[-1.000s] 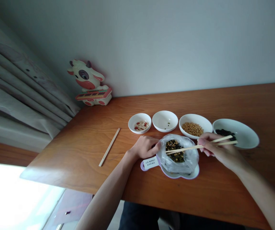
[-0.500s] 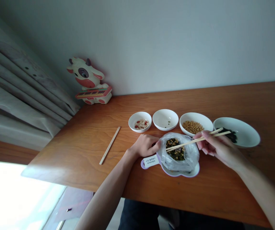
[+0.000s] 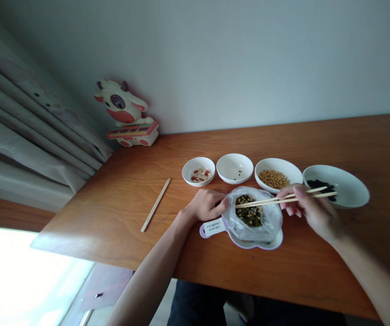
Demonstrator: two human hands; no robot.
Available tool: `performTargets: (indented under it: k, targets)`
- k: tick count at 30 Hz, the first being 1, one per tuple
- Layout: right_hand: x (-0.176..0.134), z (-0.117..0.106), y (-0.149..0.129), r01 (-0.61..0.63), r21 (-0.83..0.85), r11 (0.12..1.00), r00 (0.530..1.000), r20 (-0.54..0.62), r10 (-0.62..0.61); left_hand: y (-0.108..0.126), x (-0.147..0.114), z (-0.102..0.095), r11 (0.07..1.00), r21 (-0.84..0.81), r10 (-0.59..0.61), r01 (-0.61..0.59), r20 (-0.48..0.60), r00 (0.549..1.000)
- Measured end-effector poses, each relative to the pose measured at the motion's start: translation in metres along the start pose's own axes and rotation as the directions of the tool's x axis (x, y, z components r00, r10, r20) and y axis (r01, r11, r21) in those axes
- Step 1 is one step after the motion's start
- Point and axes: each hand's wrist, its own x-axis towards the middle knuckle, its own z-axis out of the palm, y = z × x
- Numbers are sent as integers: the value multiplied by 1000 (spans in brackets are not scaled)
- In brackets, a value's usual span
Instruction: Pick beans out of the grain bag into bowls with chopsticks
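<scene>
A pair of wooden chopsticks is held in my right hand, its fingers closed round them. Their tips reach over dark green and yellow beans in the mouth of a clear plastic bag. This bag sits in a lavender-rimmed dish with a labelled handle. At the bag's left edge, my left hand is closed with thumb and fingers pinching the plastic. Behind the bag stands a white bowl of yellow soybeans. Whether the tips grip a bean is too small to tell.
Along the back are a bowl with pale and red pieces, a bowl holding a few green bits, and an oval dish with black pieces. A second chopstick pair lies left. A cow toy stands by the wall.
The chopstick tips have shifted slightly upward toward the bag's back edge, and their rear ends have swung right and down with my right hand. My left hand stays at the bag.
</scene>
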Motion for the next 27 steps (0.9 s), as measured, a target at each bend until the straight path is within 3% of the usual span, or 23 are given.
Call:
performTargets:
  k: [5,14,17,23,27]
  targets:
    - [-2,-1,2,-8,-65,998,999,48,11,-2,-1,1,1000,-16,-2,2,4,1000]
    - [-1,-4,-3,157,31,987,978,-145,-151,-2,-1,1,1000,-24,0,0,3,1000]
    - [-2,-1,-3,138,-9,990,986,-94,-138,-1,-1,1,1000,-25,-1,1,-4,1000]
    - [-5,3,-2,94,-250,964,990,123,-65,-2,-1,2,1000,-23,-10,10,6,1000]
    - [-6,3,3,76,-196,978,983,178,-41,-2,-1,2,1000,-20,-13,13,13,1000]
